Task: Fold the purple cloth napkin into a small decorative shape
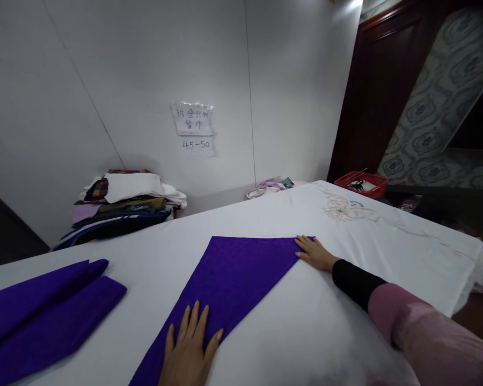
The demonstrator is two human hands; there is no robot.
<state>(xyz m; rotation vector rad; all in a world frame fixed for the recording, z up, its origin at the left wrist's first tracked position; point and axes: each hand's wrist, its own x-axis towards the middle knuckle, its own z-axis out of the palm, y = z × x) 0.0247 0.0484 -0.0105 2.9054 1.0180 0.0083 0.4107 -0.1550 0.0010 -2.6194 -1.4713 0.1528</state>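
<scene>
A purple cloth (233, 273) folded into a triangle lies flat on the white-covered table (265, 214). My left hand (189, 351) rests flat on its near corner, fingers stretched out and apart. My right hand (314, 253) lies flat on the far right corner of the cloth, fingers extended, pressing the tip down. Neither hand grips anything.
Folded purple cloths (44, 316) lie at the left of the table. A stack of mixed folded fabrics (124, 206) sits against the wall behind, with a small cloth heap (268, 187) further right. A red basket (362, 184) stands beyond the table's far right corner. A paper note (193, 120) hangs on the wall.
</scene>
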